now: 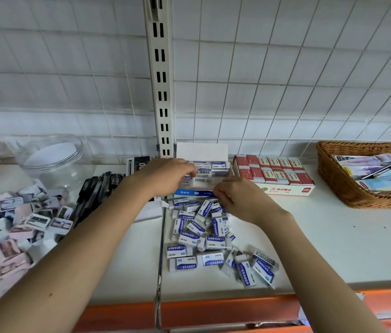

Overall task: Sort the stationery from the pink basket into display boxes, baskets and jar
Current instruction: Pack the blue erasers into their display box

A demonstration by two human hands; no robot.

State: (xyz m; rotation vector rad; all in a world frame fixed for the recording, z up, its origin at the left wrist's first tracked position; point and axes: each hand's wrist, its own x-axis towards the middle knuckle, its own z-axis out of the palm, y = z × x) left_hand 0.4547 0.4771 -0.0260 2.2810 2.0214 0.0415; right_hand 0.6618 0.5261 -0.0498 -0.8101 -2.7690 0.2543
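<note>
Your left hand fingers curled on erasers inside the blue display box, your right hand pinching the box's front edge, loose erasers heaped on the counter just before it.

left hand perhaps hiding display box contents, sharpeners blurred
</note>
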